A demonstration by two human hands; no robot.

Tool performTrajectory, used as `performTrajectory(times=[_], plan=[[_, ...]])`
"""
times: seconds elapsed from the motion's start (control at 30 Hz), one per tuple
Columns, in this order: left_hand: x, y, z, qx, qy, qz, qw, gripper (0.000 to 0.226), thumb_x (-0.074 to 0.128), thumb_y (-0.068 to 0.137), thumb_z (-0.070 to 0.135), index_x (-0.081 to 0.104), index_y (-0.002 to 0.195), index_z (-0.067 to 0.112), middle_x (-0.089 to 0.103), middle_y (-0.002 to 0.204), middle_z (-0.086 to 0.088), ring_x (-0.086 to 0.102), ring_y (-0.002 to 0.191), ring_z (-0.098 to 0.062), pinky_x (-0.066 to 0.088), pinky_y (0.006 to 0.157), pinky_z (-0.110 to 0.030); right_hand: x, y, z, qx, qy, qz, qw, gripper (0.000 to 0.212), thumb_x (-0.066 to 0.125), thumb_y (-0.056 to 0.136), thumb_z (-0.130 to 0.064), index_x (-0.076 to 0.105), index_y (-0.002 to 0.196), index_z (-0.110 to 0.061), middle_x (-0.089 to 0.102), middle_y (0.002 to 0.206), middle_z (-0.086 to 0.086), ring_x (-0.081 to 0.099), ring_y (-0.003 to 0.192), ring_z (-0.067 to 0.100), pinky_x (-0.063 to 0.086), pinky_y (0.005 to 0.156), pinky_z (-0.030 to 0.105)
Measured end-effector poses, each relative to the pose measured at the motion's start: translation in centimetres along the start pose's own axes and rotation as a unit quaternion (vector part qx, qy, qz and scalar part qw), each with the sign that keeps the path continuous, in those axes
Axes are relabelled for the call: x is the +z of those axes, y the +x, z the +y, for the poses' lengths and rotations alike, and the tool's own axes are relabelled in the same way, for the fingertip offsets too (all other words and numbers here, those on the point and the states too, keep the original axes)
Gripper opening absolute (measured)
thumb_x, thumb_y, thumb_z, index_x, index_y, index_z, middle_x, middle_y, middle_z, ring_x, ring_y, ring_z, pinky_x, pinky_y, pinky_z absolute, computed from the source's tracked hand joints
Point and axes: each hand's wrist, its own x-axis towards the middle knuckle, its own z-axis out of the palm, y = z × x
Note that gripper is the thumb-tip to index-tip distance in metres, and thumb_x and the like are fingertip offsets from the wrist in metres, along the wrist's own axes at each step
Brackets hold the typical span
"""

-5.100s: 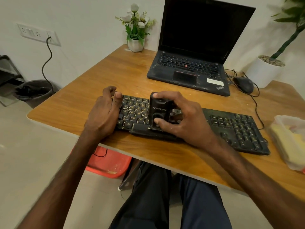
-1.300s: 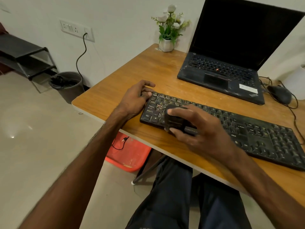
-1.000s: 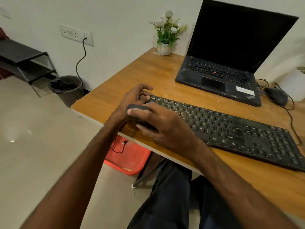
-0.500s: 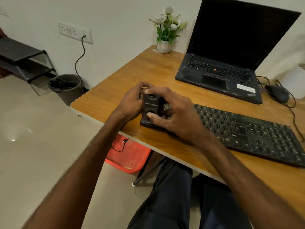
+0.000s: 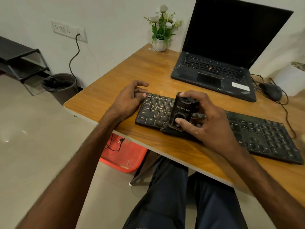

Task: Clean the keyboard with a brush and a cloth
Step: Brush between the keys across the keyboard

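Note:
A long black keyboard (image 5: 257,134) lies along the front edge of the wooden desk (image 5: 148,68); its left keys look dusty. My right hand (image 5: 206,119) grips a black block-shaped brush (image 5: 182,109) with white lettering, thumb on its near face, and holds it down on the keys left of the keyboard's middle. My left hand (image 5: 128,100) rests at the keyboard's left end, fingers loosely curved against its far left corner. The brush's bristles are hidden under its body. No cloth is in view.
An open black laptop (image 5: 214,70) stands behind the keyboard, a black mouse (image 5: 270,91) with its cable at the right. A small flower pot (image 5: 160,44) sits at the far desk corner. A bin (image 5: 60,85) and a red tray (image 5: 125,156) are on the floor.
The brush has moved right from the keyboard's left end to a spot nearer its middle. My left hand stays at the left end, its fingers slightly more spread.

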Motion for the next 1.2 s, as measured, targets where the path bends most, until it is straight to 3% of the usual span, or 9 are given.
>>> performTrajectory(times=[0.13,0.3,0.4,0.5,0.6,0.7,0.77,0.87,1.2], plan=[[0.0,-0.1,0.0,0.004,0.002,0.002,1.0,0.034,0.054,0.098,-0.001,0.056,0.128,0.016,0.065,0.108,-0.006,0.06,0.097,-0.023,0.053,0.097,-0.056,0.4,0.3,-0.2,0.079,0.025,0.006,0.997,0.062,0.074,0.085,-0.025,0.042,0.137,-0.034,0.052,0.118,-0.025,0.061,0.1,-0.005,0.055,0.068,0.012],[0.0,-0.2,0.2,0.001,-0.005,0.0,1.0,0.035,0.055,0.098,-0.001,0.055,0.128,0.017,0.065,0.111,-0.009,0.062,0.1,-0.024,0.054,0.097,-0.054,-0.5,0.4,0.6,0.213,0.106,-0.012,0.971,0.064,0.074,0.084,-0.03,0.037,0.136,-0.039,0.068,0.108,-0.002,0.071,0.084,0.014,0.061,0.063,0.032],[0.0,-0.2,0.4,-0.003,-0.009,-0.003,1.0,0.036,0.054,0.099,-0.001,0.053,0.131,0.014,0.064,0.113,-0.01,0.063,0.101,-0.023,0.057,0.094,-0.05,-1.0,0.5,1.2,0.263,0.145,-0.041,0.953,0.062,0.074,0.084,-0.031,0.039,0.135,-0.032,0.07,0.107,-0.001,0.068,0.082,0.013,0.053,0.056,0.026],[0.1,-0.4,0.5,-0.001,-0.012,-0.004,1.0,0.037,0.053,0.099,-0.003,0.053,0.132,0.013,0.064,0.112,-0.01,0.061,0.1,-0.022,0.057,0.093,-0.047,-0.9,0.5,1.1,0.283,0.14,-0.081,0.945,0.043,0.07,0.087,-0.035,0.053,0.125,-0.03,0.07,0.107,-0.007,0.068,0.092,0.008,0.051,0.064,0.02],[0.1,-0.5,0.5,0.002,-0.013,-0.004,1.0,0.037,0.054,0.098,-0.004,0.053,0.131,0.013,0.064,0.113,-0.012,0.059,0.099,-0.023,0.057,0.093,-0.045,-1.0,0.5,0.9,0.278,0.072,-0.08,0.955,0.043,0.069,0.086,-0.04,0.058,0.125,-0.027,0.068,0.107,-0.009,0.066,0.096,0.008,0.055,0.081,0.028],[0.1,-0.6,0.7,0.002,-0.015,-0.004,1.0,0.037,0.053,0.098,-0.004,0.052,0.132,0.013,0.063,0.11,-0.01,0.058,0.098,-0.024,0.056,0.092,-0.045,-1.4,1.0,0.7,0.249,-0.006,-0.032,0.968,0.036,0.066,0.089,-0.039,0.056,0.122,-0.027,0.067,0.099,-0.01,0.065,0.074,0.001,0.052,0.063,0.019],[0.0,-0.6,0.7,0.0,-0.011,-0.006,1.0,0.037,0.053,0.098,-0.003,0.053,0.132,0.013,0.063,0.111,-0.011,0.057,0.098,-0.024,0.056,0.094,-0.048,-1.5,1.2,1.1,0.268,0.05,-0.001,0.962,0.028,0.064,0.092,-0.034,0.056,0.117,-0.023,0.07,0.092,-0.004,0.065,0.056,0.008,0.052,0.053,0.023],[0.0,-0.5,0.5,0.0,-0.011,-0.009,1.0,0.036,0.053,0.098,-0.004,0.054,0.13,0.015,0.062,0.117,-0.018,0.058,0.1,-0.026,0.056,0.095,-0.053,-1.5,1.6,1.5,0.315,0.166,0.014,0.934,0.022,0.065,0.092,-0.025,0.06,0.112,-0.016,0.072,0.094,0.004,0.065,0.059,0.023,0.057,0.056,0.033],[-0.1,-0.4,0.4,0.0,-0.017,-0.01,1.0,0.034,0.053,0.098,-0.004,0.057,0.124,0.018,0.063,0.116,-0.015,0.058,0.1,-0.027,0.054,0.096,-0.057,-1.2,3.1,2.4,0.336,0.3,0.033,0.892,0.031,0.07,0.086,-0.005,0.06,0.115,-0.001,0.072,0.081,0.005,0.066,0.058,0.013,0.056,0.049,0.02]])
